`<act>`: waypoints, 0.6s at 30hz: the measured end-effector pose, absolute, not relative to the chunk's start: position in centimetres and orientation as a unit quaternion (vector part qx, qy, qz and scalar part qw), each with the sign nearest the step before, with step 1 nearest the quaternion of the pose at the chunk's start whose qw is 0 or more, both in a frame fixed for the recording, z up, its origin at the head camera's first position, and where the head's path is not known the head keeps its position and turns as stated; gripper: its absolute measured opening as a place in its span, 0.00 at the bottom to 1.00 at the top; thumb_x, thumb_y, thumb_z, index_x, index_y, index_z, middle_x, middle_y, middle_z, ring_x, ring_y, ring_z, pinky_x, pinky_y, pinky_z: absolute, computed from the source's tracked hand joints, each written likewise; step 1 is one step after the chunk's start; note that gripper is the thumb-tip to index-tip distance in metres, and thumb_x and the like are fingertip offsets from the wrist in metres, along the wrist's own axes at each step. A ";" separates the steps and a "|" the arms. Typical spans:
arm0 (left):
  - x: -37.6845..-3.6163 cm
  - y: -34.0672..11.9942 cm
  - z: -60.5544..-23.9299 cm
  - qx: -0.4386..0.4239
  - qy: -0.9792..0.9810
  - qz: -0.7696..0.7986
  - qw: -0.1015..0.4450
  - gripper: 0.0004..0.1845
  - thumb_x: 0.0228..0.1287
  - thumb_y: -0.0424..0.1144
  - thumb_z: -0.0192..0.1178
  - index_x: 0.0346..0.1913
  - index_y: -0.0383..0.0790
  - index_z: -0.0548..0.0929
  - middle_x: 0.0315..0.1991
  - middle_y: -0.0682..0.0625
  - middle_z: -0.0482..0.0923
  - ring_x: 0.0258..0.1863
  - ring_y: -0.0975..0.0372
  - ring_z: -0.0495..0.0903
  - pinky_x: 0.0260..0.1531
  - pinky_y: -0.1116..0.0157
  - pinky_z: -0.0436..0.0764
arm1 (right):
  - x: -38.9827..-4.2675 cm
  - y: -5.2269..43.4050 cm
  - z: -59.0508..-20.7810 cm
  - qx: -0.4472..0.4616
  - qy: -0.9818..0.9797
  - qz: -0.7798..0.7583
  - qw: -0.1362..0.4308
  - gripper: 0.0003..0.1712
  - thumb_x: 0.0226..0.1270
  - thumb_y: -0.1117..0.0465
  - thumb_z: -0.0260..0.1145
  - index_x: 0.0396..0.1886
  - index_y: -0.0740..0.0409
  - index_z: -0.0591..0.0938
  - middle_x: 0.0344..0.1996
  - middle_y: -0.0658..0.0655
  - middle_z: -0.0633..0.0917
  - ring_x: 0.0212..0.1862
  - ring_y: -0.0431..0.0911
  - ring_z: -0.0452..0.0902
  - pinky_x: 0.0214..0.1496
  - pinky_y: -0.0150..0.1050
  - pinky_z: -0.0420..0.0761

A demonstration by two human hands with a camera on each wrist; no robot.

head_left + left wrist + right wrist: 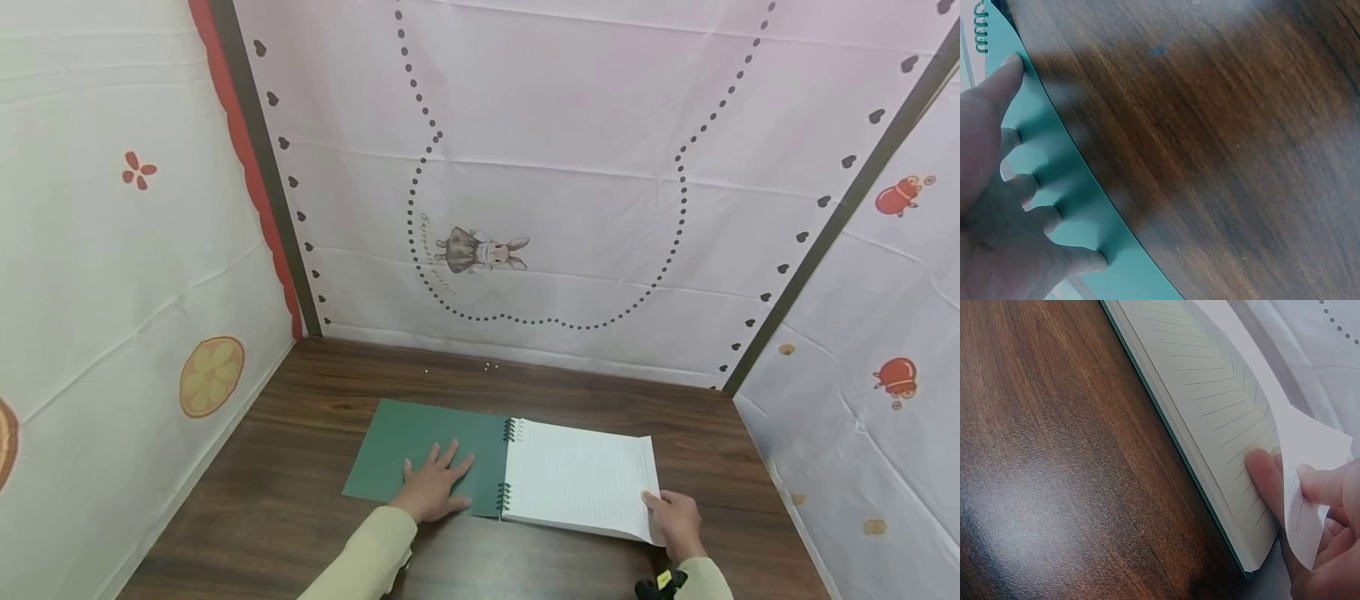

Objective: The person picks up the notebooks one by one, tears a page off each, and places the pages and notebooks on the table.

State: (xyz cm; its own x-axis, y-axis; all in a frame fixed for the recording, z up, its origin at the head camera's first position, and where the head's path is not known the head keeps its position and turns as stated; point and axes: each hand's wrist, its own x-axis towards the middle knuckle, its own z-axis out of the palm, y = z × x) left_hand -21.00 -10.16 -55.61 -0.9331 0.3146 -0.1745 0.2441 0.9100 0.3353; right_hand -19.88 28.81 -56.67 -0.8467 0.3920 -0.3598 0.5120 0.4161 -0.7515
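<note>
Green-covered spiral-bound notebook lies open at lower centre of the head view, on a dark brown wooden table. Left hand rests flat on the green cover, fingers spread. Right hand pinches the lower right corner of the top lined page, thumb under, lifting it. Best to keep only one sheet in the pinch & cover pressed down, I'd judge. Printed fabric walls w/ rabbit motif surround; nothing blocks the page's swing.
</note>
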 end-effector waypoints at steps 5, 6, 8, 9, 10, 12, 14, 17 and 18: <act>-21.1 -10.3 -55.6 0.141 0.970 0.157 0.119 0.36 0.62 0.57 0.61 0.71 0.50 0.67 0.76 0.42 0.53 0.75 0.40 0.51 0.59 0.25 0.52 | -19.9 28.9 -56.8 0.267 0.839 -0.471 0.064 0.26 0.70 0.57 0.59 0.56 0.77 0.75 0.59 0.77 0.72 0.58 0.65 0.69 0.61 0.61 0.69; -21.1 -10.3 -55.6 0.141 0.970 0.157 0.119 0.36 0.62 0.57 0.61 0.71 0.50 0.67 0.76 0.42 0.53 0.75 0.40 0.51 0.59 0.25 0.52 | -20.0 28.9 -56.8 0.267 0.838 -0.471 0.061 0.25 0.70 0.58 0.58 0.56 0.77 0.75 0.59 0.77 0.72 0.57 0.64 0.70 0.61 0.60 0.70; -21.1 -10.3 -55.6 0.141 0.970 0.158 0.120 0.36 0.62 0.57 0.61 0.71 0.51 0.66 0.76 0.42 0.53 0.75 0.40 0.51 0.59 0.25 0.52 | -20.0 29.0 -56.8 0.267 0.838 -0.472 0.061 0.25 0.71 0.58 0.58 0.55 0.77 0.75 0.58 0.77 0.73 0.56 0.63 0.70 0.60 0.59 0.70; -21.1 -10.2 -55.6 0.141 0.970 0.157 0.120 0.36 0.61 0.57 0.61 0.71 0.50 0.66 0.76 0.42 0.53 0.75 0.40 0.51 0.59 0.25 0.52 | -20.0 29.0 -56.8 0.266 0.838 -0.473 0.062 0.25 0.71 0.58 0.58 0.55 0.77 0.75 0.58 0.77 0.73 0.56 0.63 0.70 0.60 0.59 0.70; -21.1 -10.2 -55.6 0.141 0.970 0.157 0.118 0.36 0.61 0.57 0.61 0.71 0.50 0.67 0.76 0.42 0.54 0.75 0.40 0.52 0.59 0.25 0.53 | -20.0 29.0 -56.8 0.265 0.837 -0.475 0.064 0.26 0.71 0.57 0.58 0.56 0.77 0.75 0.58 0.77 0.73 0.56 0.64 0.70 0.60 0.59 0.70; -21.1 -10.2 -55.6 0.140 0.970 0.157 0.119 0.36 0.61 0.57 0.61 0.71 0.51 0.67 0.76 0.42 0.54 0.75 0.41 0.51 0.59 0.25 0.53 | -20.0 29.1 -56.7 0.267 0.834 -0.479 0.067 0.26 0.71 0.57 0.58 0.57 0.78 0.74 0.59 0.77 0.72 0.58 0.65 0.69 0.62 0.60 0.69; -21.1 -10.2 -55.6 0.140 0.970 0.157 0.119 0.37 0.61 0.57 0.61 0.71 0.51 0.67 0.76 0.42 0.54 0.75 0.41 0.51 0.59 0.25 0.53 | -19.9 29.3 -56.7 0.269 0.830 -0.484 0.067 0.27 0.71 0.58 0.58 0.57 0.79 0.73 0.60 0.78 0.71 0.59 0.66 0.68 0.63 0.61 0.68; -21.1 -10.3 -55.7 0.140 0.970 0.158 0.120 0.37 0.62 0.58 0.61 0.71 0.50 0.66 0.76 0.42 0.53 0.75 0.41 0.51 0.59 0.25 0.52 | -19.8 29.6 -56.5 0.272 0.825 -0.492 0.064 0.28 0.69 0.58 0.59 0.57 0.80 0.73 0.61 0.79 0.69 0.60 0.68 0.67 0.64 0.61 0.67; -21.1 -10.3 -55.7 0.140 0.970 0.159 0.119 0.37 0.62 0.58 0.61 0.71 0.51 0.66 0.76 0.42 0.53 0.75 0.41 0.51 0.59 0.25 0.52 | -19.8 29.7 -56.5 0.272 0.823 -0.494 0.063 0.28 0.69 0.58 0.59 0.57 0.80 0.73 0.61 0.79 0.69 0.60 0.68 0.67 0.63 0.61 0.67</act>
